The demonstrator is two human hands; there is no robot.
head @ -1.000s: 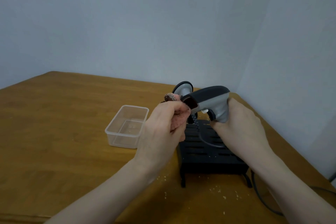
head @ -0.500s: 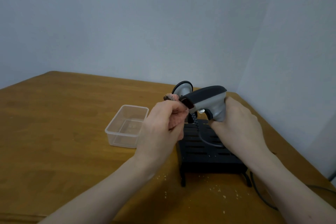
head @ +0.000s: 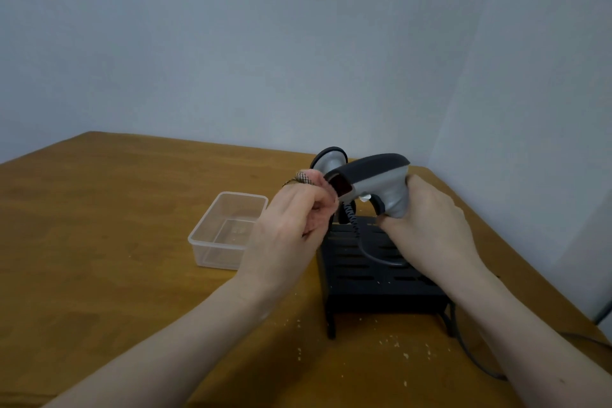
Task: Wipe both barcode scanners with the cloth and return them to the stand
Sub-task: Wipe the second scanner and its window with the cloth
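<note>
My right hand (head: 430, 222) grips the handle of a grey and black barcode scanner (head: 374, 177), held above the black slatted stand (head: 371, 272) with its red window facing left. My left hand (head: 291, 225) is closed on a pinkish cloth (head: 318, 182) with a checked edge, pressed against the scanner's front window. A coiled cable (head: 352, 220) hangs from the scanner down over the stand. Behind the held scanner, the rounded head of a second scanner (head: 329, 159) shows at the stand's far end; most of it is hidden.
A clear plastic container (head: 228, 232) stands left of the stand on the wooden table (head: 116, 242). Crumbs lie in front of the stand. A grey cable (head: 470, 351) runs off to the right. Walls close in behind and on the right.
The scanner has shifted slightly left and tilted nose down in my right hand. My left hand with the cloth has moved a little against its front window.
</note>
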